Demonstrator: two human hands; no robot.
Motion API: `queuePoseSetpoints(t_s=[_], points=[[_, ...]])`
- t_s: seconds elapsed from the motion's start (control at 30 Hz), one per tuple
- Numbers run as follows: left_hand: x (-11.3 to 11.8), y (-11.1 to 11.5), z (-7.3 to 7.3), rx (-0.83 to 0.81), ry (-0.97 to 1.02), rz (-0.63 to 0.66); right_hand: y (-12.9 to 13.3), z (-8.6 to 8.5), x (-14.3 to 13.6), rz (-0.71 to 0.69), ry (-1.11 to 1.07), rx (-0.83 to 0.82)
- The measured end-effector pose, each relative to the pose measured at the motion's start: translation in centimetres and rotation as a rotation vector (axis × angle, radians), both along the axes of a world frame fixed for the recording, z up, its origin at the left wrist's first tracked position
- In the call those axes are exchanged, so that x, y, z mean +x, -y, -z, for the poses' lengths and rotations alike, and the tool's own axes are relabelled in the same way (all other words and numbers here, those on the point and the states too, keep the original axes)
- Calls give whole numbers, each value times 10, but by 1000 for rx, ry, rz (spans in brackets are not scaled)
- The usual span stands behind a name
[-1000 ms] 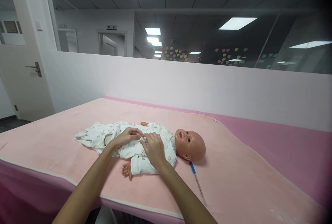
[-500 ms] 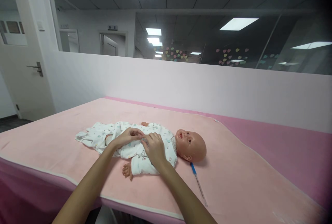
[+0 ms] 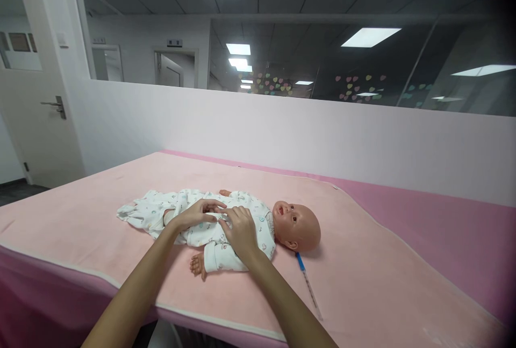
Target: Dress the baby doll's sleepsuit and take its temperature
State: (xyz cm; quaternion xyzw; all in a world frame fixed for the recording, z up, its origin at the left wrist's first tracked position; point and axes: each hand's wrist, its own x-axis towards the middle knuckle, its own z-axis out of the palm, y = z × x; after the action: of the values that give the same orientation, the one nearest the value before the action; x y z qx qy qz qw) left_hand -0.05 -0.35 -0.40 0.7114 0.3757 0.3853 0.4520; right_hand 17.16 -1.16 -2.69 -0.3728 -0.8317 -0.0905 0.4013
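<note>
A baby doll [image 3: 300, 227] lies on its back, head to the right, dressed in a white printed outfit [image 3: 262, 227]. Over the doll's belly is my left hand [image 3: 195, 215], its thumb apart from the fingers and nothing visible between them. Beside it, my right hand [image 3: 242, 230] rests on the front of the outfit with the thumb held away from the fingers. The fingertips of both hands nearly meet at the front of the garment. My hands and right forearm hide part of the doll's chest and near sleeve.
A thermometer with a blue cap [image 3: 309, 286] lies close to the doll's head, near my right forearm. The pink padded table cover [image 3: 382, 283] has a pale edge along the front. Behind it stands a white low wall [image 3: 282, 133] with glass above; a door [image 3: 40, 85] is at the left.
My left thumb and fingers have parted from their pinch at the outfit's front. My right thumb has eased away a little. The doll and thermometer stay in place.
</note>
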Motion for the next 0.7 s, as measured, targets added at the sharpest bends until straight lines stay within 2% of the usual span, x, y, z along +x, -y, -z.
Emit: queuePoseSetpoints(t_s=[0.13,0.27,0.4,0.57,0.63,0.7], points=[[-1,-3,3,-9,38,-5,1,-1,1,-13,-9,18],[1,-4,3,7,88,-88,5,-8,4,-46,0,73],[3,0,2,22,66,-145,23,-13,20,-53,-12,104],[3,1,2,39,44,-182,70,-4,67,50,-93,-18],[2,0,4,57,20,-179,88,6,94,156,-74,-2],[2,-2,5,63,4,-172,100,20,124,330,-33,28]])
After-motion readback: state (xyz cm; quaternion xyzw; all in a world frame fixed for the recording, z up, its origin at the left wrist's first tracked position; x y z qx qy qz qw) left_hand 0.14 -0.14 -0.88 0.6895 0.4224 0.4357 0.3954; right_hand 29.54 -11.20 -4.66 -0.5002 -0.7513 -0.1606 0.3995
